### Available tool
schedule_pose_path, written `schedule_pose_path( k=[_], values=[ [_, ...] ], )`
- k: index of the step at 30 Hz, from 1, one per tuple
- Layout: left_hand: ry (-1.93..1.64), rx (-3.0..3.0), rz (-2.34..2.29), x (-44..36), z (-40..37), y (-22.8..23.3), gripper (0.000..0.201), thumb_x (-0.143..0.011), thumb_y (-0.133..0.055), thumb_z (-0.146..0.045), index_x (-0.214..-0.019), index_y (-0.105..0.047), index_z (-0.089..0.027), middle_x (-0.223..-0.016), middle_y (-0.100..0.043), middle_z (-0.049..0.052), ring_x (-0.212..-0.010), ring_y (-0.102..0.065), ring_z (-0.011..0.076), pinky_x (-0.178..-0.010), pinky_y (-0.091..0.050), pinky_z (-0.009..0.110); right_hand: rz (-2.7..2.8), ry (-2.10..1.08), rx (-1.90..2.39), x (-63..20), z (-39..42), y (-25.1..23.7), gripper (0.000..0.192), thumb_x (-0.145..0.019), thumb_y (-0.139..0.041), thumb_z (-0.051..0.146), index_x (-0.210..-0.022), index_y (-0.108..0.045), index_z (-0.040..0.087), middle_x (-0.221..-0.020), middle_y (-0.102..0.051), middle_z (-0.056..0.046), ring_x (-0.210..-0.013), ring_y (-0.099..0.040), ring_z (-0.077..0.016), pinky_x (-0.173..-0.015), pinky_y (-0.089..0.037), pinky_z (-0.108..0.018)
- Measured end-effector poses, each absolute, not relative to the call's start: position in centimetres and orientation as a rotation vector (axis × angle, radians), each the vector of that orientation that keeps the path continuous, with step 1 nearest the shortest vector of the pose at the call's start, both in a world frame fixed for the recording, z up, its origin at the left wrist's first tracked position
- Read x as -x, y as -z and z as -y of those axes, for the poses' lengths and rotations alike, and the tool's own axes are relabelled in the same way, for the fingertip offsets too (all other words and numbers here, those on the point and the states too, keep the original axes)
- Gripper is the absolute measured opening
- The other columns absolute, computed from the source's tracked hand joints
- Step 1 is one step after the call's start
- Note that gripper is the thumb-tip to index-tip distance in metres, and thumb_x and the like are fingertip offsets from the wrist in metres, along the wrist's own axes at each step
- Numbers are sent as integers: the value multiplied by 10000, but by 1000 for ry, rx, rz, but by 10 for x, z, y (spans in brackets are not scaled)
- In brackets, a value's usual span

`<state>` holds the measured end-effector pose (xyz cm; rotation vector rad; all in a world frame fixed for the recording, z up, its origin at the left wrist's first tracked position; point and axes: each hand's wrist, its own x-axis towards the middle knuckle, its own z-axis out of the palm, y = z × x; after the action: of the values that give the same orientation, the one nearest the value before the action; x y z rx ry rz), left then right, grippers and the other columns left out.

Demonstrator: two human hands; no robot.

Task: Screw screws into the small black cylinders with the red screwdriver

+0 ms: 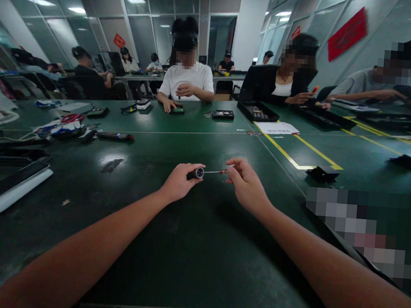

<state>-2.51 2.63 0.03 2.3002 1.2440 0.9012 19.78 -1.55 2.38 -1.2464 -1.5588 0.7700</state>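
Note:
Over the green table (184,247), my left hand (180,183) is closed around a dark cylindrical part (199,173) with a pale ring at its round end. The round end faces me, and the rest of the part is hidden in my fingers. My right hand (247,183) pinches the reddish handle of a small screwdriver (221,172). Its thin metal shaft runs left to the side of the cylindrical part. Whether the tip touches the part or sits in a screw is too small to tell.
Left stand a black-and-white device (14,186), a dark rod-shaped tool (115,136) and a cluttered pile with cables (67,126). Right are a small black bracket (323,174), yellow tape lines (284,153) and a black parts tray (257,111). Across the table, a person (186,79) handles a green board.

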Motion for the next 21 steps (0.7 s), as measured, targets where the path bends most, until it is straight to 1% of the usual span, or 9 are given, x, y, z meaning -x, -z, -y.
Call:
schedule_pose_path(
  k=[4, 6, 8, 9, 11, 13, 14, 17, 21],
  values=[
    [-897, -2302, -1260, 24, -26, -1, 378, -868, -696, -209, -1239, -664, -275, -1108, -714, 41, -1024, -623, 246, -965, -450, 439, 1526, -764, 1222, -197, 18, -26, 220, -913, -563, 407, -1011, -596, 212, -821, -647, -24, -745, -610, -185, -693, -492, -335],
    [-880, -2310, -1272, 24, -25, -2, 380, -864, -705, -219, -1238, -665, -274, -1083, -718, 42, -998, -624, 249, -965, -454, 449, 1523, -761, 1230, -196, 18, -28, 245, -914, -577, 436, -987, -631, 208, -792, -656, -26, -741, -620, -189, -706, -501, -344],
    [-861, -2336, -1262, 24, -23, -2, 376, -872, -701, -234, -1243, -660, -275, -1094, -718, 44, -1015, -621, 253, -1012, -433, 484, 1463, -794, 1207, -196, 15, -26, 277, -926, -567, 466, -979, -650, 207, -797, -663, -31, -747, -632, -191, -743, -520, -362],
    [-845, -2363, -1245, 24, -22, -2, 372, -880, -695, -241, -1248, -655, -280, -1118, -716, 42, -1048, -617, 257, -1060, -399, 516, 1402, -833, 1191, -196, 13, -25, 289, -933, -554, 478, -964, -651, 207, -802, -662, -35, -745, -634, -191, -761, -530, -372],
    [-803, -2447, -1194, 24, -19, -4, 362, -898, -674, -246, -1256, -649, -298, -1165, -707, 33, -1126, -599, 261, -1161, -269, 584, 1223, -952, 1180, -197, 8, -20, 283, -942, -532, 472, -910, -635, 210, -791, -644, -39, -715, -621, -187, -754, -553, -382],
    [-770, -2537, -1155, 24, -18, -5, 365, -914, -653, -242, -1271, -638, -316, -1189, -701, 23, -1173, -582, 257, -1206, -149, 616, 1045, -1140, 1167, -199, 3, -17, 257, -941, -527, 446, -852, -602, 217, -753, -611, -37, -657, -591, -180, -724, -575, -391],
    [-770, -2562, -1155, 23, -17, -5, 372, -918, -647, -239, -1280, -632, -322, -1195, -698, 21, -1181, -579, 256, -1211, -128, 621, 983, -1222, 1158, -200, 1, -16, 259, -939, -523, 440, -815, -581, 220, -714, -584, -33, -616, -566, -175, -708, -584, -398],
    [-808, -2531, -1221, 23, -19, -6, 376, -916, -650, -242, -1284, -626, -317, -1213, -691, 29, -1179, -583, 259, -1200, -167, 631, 921, -1283, 1128, -202, -1, -17, 255, -928, -536, 435, -776, -551, 230, -668, -538, -16, -572, -529, -166, -701, -594, -403],
    [-842, -2452, -1284, 23, -21, -3, 373, -917, -662, -290, -1288, -622, -291, -1179, -693, 44, -1140, -600, 260, -1190, -214, 622, 985, -1128, 1092, -199, 3, -21, 247, -895, -601, 466, -833, -588, 227, -751, -595, -17, -672, -587, -163, -746, -585, -373]
  ],
)
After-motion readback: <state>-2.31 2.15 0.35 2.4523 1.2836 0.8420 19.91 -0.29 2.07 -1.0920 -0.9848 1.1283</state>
